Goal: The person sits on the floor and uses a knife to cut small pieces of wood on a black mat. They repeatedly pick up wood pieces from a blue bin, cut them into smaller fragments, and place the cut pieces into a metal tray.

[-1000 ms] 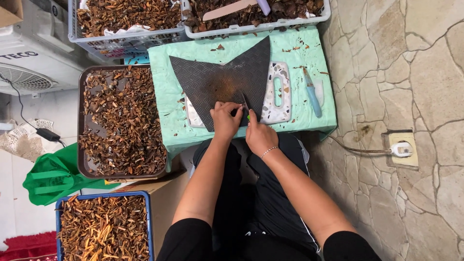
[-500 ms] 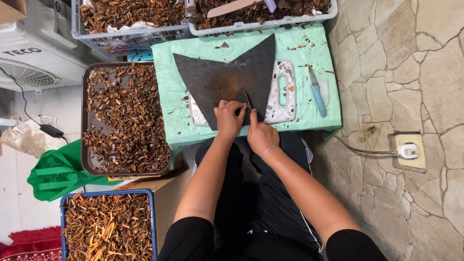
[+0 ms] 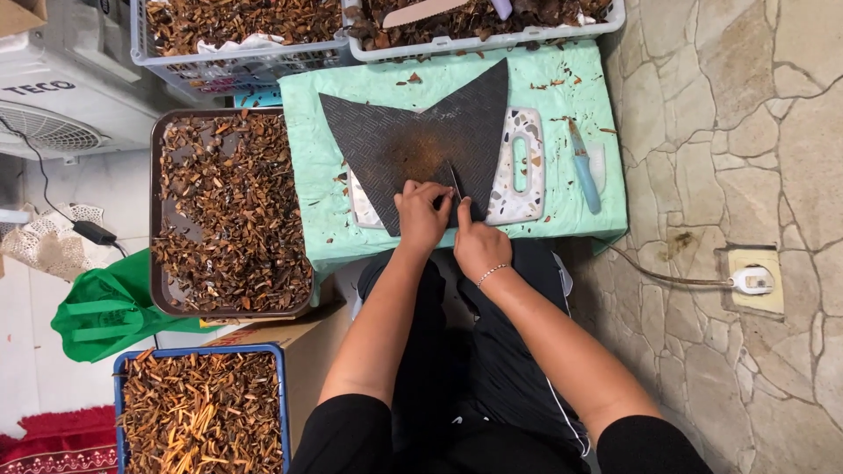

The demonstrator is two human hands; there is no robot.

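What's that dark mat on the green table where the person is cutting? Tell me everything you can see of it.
The dark mat is a flat, charcoal sheet that looks like rubber, with a raised diamond pattern. Its outline is irregular, with two points rising toward the baskets and a notch between them. It lies on the white cutting board over the green cloth. Brown dust stains its middle. The left hand and right hand rest at its near edge, around a thin blade.
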